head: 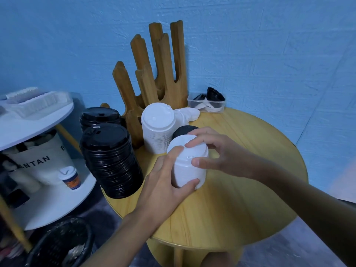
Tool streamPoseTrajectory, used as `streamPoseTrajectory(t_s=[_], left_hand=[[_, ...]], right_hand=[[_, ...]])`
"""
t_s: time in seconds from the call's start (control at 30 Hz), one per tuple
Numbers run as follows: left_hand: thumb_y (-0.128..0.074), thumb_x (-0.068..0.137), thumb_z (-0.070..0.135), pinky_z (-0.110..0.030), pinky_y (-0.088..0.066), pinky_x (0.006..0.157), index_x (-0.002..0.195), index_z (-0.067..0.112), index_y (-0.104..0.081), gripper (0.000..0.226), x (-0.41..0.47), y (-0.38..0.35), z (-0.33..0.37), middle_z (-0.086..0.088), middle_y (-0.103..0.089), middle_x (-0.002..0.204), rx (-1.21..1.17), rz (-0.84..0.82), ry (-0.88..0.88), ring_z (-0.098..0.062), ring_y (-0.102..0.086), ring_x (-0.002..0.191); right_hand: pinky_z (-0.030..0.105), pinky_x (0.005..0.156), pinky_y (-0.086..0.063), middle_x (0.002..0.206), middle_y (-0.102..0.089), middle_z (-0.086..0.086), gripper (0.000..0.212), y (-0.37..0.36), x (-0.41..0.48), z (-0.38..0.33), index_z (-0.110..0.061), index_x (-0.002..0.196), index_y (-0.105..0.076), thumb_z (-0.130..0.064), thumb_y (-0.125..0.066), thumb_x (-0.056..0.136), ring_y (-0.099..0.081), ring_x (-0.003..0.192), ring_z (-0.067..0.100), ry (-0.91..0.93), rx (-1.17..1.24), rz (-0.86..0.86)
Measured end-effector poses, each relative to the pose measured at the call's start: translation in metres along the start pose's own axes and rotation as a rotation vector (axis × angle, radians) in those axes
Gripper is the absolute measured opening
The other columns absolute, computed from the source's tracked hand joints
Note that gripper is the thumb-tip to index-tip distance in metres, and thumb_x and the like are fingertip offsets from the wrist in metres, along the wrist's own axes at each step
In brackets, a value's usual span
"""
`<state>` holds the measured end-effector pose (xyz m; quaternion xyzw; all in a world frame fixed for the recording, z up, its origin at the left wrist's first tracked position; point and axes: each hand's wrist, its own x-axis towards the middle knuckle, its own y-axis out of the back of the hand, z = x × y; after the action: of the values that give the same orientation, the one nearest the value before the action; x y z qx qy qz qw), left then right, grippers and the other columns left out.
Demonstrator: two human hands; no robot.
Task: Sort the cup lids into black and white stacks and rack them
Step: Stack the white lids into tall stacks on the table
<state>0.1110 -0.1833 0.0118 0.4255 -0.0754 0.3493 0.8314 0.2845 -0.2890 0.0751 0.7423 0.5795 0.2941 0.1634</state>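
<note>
My left hand [165,182] grips the side of a white lid stack [187,170] above the round wooden table [240,199]. My right hand [217,153] holds the stack's top lid, fingers over its crown and thumb on its rim. Behind it a taller white lid stack [158,130] stands on the table, with a black lid [183,131] partly hidden between them. Two black lid stacks [111,160] [99,116] stand at the table's left edge. The wooden rack [152,74] with upright prongs stands at the back.
A clear plastic box [207,104] with black and white lids sits at the back right, loose white lids [189,114] beside it. Left of the table is a white shelf unit [36,120] with a small paper cup [70,177]. A black mesh bin [59,245] stands below.
</note>
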Motion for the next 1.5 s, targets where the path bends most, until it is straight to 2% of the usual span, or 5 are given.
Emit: streamPoseTrajectory(t_s=[0.23, 0.43, 0.67, 1.3, 1.5], left_hand=[[-0.077, 0.079, 0.049, -0.002, -0.032, 0.084, 0.132, 0.060, -0.017, 0.081, -0.001, -0.003, -0.001, 0.023, -0.040, 0.127, 0.007, 0.001, -0.003, 0.013, -0.037, 0.106], [-0.079, 0.077, 0.047, 0.002, -0.029, 0.088, 0.124, 0.072, -0.018, 0.081, -0.002, -0.004, -0.004, 0.032, -0.040, 0.123, -0.016, 0.007, -0.017, 0.025, -0.032, 0.115], [-0.080, 0.077, 0.047, 0.001, -0.028, 0.089, 0.121, 0.080, -0.011, 0.089, 0.003, -0.004, -0.009, 0.034, -0.037, 0.127, -0.014, 0.012, -0.044, 0.020, -0.033, 0.119], [-0.079, 0.078, 0.047, 0.003, -0.028, 0.091, 0.130, 0.064, -0.020, 0.081, 0.004, -0.003, -0.011, 0.034, -0.039, 0.122, -0.036, 0.011, -0.002, 0.027, -0.032, 0.115], [-0.079, 0.077, 0.047, -0.020, -0.036, 0.097, 0.133, 0.061, -0.021, 0.082, 0.004, -0.001, -0.011, 0.025, -0.041, 0.131, -0.043, 0.028, 0.004, 0.011, -0.037, 0.113]], right_hand=[[0.028, 0.100, -0.044, 0.121, -0.062, -0.011, 0.030, 0.033, 0.069, 0.029, -0.029, 0.119, -0.062, -0.039, -0.066, 0.091, -0.055, 0.115, 0.005, -0.141, -0.018, 0.331], [0.037, 0.113, -0.035, 0.145, -0.047, -0.007, 0.056, 0.036, 0.158, 0.075, -0.025, 0.137, -0.053, -0.044, -0.069, 0.088, -0.039, 0.134, 0.010, -0.232, -0.134, 0.152], [0.037, 0.107, -0.040, 0.124, -0.066, -0.010, 0.044, 0.033, 0.205, 0.107, -0.028, 0.117, -0.070, -0.045, -0.076, 0.077, -0.054, 0.121, 0.011, -0.251, -0.220, -0.014], [0.031, 0.104, -0.038, 0.149, -0.042, -0.004, 0.064, 0.085, 0.083, 0.110, -0.033, 0.141, -0.047, -0.049, -0.071, 0.084, -0.042, 0.133, 0.018, -0.477, -0.374, 0.083], [0.037, 0.098, -0.049, 0.135, -0.050, -0.004, 0.057, 0.092, 0.028, 0.101, -0.033, 0.133, -0.054, -0.046, -0.074, 0.082, -0.050, 0.122, 0.020, -0.494, -0.346, 0.147]])
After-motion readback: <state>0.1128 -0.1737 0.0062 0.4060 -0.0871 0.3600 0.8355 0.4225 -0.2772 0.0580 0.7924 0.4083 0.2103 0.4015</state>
